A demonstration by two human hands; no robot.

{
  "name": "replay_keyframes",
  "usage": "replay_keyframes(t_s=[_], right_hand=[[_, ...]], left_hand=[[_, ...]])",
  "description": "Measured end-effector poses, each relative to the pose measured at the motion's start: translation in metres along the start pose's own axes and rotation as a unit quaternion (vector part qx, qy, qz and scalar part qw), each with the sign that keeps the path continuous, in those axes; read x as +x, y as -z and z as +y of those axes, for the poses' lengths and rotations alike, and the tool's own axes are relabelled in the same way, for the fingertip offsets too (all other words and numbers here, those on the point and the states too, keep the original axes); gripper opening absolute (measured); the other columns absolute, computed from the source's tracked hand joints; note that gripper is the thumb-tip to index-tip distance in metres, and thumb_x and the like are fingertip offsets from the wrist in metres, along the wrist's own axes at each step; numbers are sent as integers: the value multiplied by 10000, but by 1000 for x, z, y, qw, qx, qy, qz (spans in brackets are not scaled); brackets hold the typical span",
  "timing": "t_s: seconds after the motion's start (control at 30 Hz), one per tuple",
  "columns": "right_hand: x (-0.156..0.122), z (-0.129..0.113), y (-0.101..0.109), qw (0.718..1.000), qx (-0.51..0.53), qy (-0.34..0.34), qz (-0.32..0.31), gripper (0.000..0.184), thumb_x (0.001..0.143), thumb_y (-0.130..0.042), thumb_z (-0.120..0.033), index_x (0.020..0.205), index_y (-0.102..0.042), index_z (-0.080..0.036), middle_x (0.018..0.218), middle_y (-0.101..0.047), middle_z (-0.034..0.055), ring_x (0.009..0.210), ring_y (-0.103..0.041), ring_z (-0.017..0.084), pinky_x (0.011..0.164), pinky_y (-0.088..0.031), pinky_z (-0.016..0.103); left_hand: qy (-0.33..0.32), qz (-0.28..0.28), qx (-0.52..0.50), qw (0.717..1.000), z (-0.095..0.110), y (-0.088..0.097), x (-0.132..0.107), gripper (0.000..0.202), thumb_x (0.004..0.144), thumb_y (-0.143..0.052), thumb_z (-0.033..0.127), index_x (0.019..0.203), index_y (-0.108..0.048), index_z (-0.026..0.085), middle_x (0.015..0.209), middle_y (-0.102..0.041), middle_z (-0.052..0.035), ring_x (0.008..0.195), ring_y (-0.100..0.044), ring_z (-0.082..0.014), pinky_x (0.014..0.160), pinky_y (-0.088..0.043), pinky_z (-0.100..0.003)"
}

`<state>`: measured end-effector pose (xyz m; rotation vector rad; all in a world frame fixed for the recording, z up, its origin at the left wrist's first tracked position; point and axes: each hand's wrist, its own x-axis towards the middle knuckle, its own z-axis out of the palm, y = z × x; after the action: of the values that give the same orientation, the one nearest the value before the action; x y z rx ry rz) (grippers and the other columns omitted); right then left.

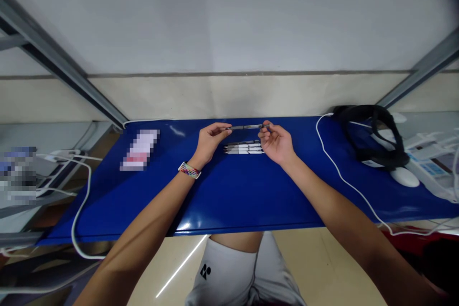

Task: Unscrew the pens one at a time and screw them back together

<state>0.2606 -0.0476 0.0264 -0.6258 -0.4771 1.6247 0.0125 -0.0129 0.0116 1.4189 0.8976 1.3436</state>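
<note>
Both my hands hold one dark pen (247, 127) level above the blue table (233, 196). My left hand (210, 141), with a colourful band on its wrist, pinches the pen's left end. My right hand (275, 142) pinches the right end. Just below the held pen, between my hands, several white pens (244, 148) lie side by side on the table.
A blurred pink-white card (139, 149) lies at the table's left. A white cable (340, 177) runs across the right side, beside a black headset strap (373, 138) and a white mouse (405, 177). Metal frame struts rise at both back corners. More cables hang at the left.
</note>
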Motion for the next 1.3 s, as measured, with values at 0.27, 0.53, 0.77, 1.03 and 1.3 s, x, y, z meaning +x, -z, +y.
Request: replay_keyframes(t_s=[0.27,0.53,0.77,1.03,1.3], right_hand=[[1,-3,1,997,-63,30,-19,323,872,-741,-415,1101,-780,-190,887,-761,57,756,-683,167,714,-642,287],[13,4,18,864,-433,257,-6,192,852,-865,-426,932,-872,-251,909,-769,57,795,-682,198,751,-580,357],[19,3,34,742,-602,291,-50,133,945,-738,-351,965,-861,-302,987,-801,62,939,-701,269,926,-549,464],[19,0,40,652,-692,289,-115,182,992,-673,-291,999,-854,-306,1036,-799,76,1023,-671,303,1023,-496,518],[18,1,40,626,-714,297,-102,208,980,-647,-244,958,-849,-287,973,-762,82,967,-656,292,1012,-502,506]], left_hand=[[-8,3,12,1000,1,1,0,311,786,-940,416,1010,-847,221,966,-831,-63,928,-768,-217,926,-598,-378],[-11,-14,66,998,2,6,1,295,828,-908,429,1030,-862,220,959,-835,-67,884,-749,-216,886,-577,-367],[-65,-61,253,963,0,16,1,205,919,-808,446,1030,-888,293,1018,-855,-73,973,-737,-292,970,-532,-457],[-115,-125,335,927,-5,19,5,137,932,-731,339,918,-864,307,999,-858,-51,954,-745,-287,1044,-462,-488],[-113,-127,349,922,-1,18,4,116,909,-732,288,915,-848,296,1012,-848,-43,976,-724,-282,1054,-423,-486]])
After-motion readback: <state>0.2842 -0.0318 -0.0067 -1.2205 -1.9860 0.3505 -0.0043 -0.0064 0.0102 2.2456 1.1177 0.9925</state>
